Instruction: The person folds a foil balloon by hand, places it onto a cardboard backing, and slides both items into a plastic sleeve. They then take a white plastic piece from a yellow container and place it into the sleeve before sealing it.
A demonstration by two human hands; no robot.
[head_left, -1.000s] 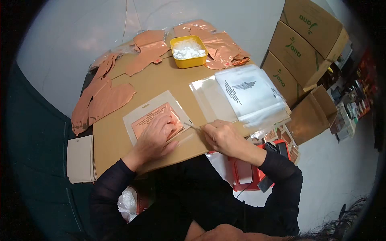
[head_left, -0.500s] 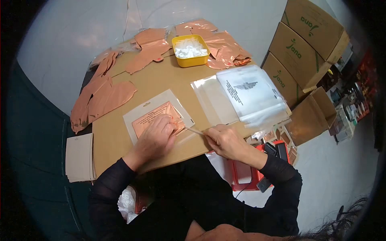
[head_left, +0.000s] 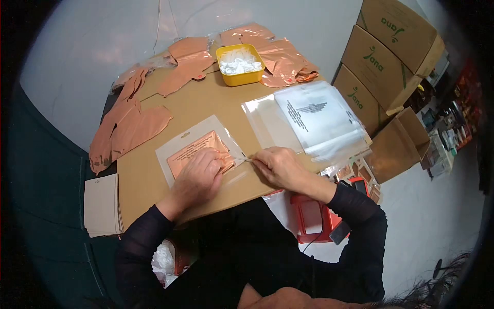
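A folded copper-coloured foil packet (head_left: 193, 153) with printed black text lies on a pale grey card (head_left: 208, 126) with a hang slot, near the table's front edge. My left hand (head_left: 198, 175) rests over the packet's lower right part, fingers curled and pinching at its right end. From there a thin whitish strip (head_left: 241, 158) stretches right, past the card's edge. My right hand (head_left: 278, 167) grips the strip's other end between thumb and forefinger, low over the cardboard tabletop. My left fingers hide where strip and packet meet.
Flat copper foil balloons (head_left: 136, 126) line the table's left and back edges. A yellow tub (head_left: 242, 78) holds white bits. Printed clear bags (head_left: 321, 121) are stacked at right. More grey cards (head_left: 101, 203) lie at left. Cardboard boxes (head_left: 378, 59) and a red stool (head_left: 311, 219) stand right.
My right hand has shifted slightly left and up, closer to the left hand, still pinching the strip. My left hand stays on the packet. The view has shifted slightly.
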